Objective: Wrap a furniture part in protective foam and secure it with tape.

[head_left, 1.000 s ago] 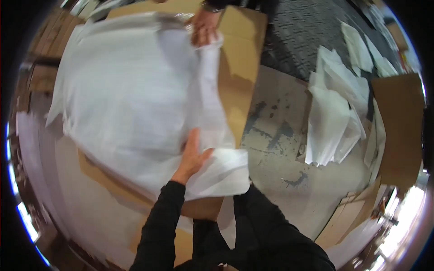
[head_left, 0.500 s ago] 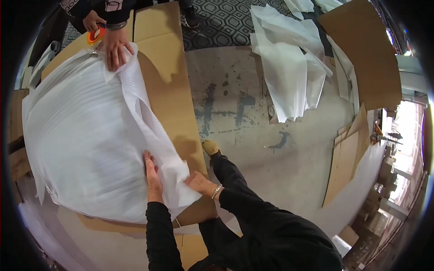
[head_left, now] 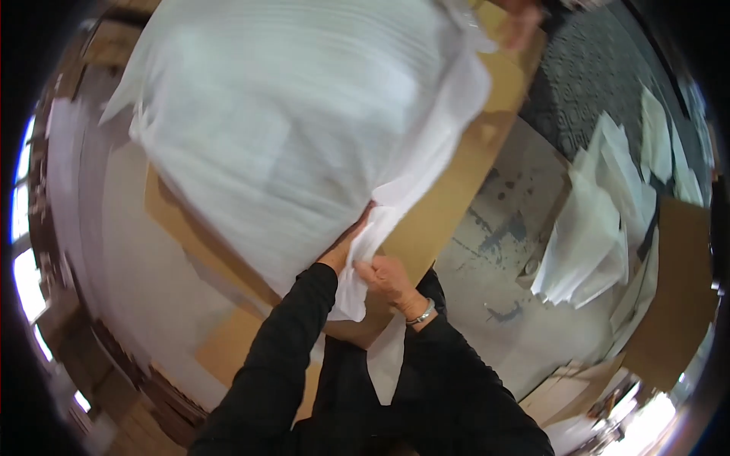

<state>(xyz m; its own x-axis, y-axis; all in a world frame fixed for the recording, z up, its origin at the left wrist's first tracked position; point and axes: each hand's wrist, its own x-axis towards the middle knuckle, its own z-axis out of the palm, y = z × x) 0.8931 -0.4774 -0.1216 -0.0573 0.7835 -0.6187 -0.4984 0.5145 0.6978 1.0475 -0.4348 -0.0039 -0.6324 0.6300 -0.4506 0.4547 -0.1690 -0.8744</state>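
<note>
A large bulky thing wrapped in white foam sheet lies on flat cardboard. The sheet hides what is inside. My left hand rests stretched along the near right side of the wrapped thing, its fingers partly covered by a loose flap of the sheet. Just right of it, my right hand is closed on the flap's edge, with a bracelet at its wrist. At the upper right, a co-worker's blurred hand is near the far corner of the wrapping.
Loose white foam sheets lie on the stained floor to the right, beside a patterned carpet. A large brown cardboard sheet stands at the far right. More cardboard lies by my legs at the lower left.
My view has turned, so the wrapped thing now sits higher and more central. The flap now covers part of my left hand; my right hand still grips the flap.
</note>
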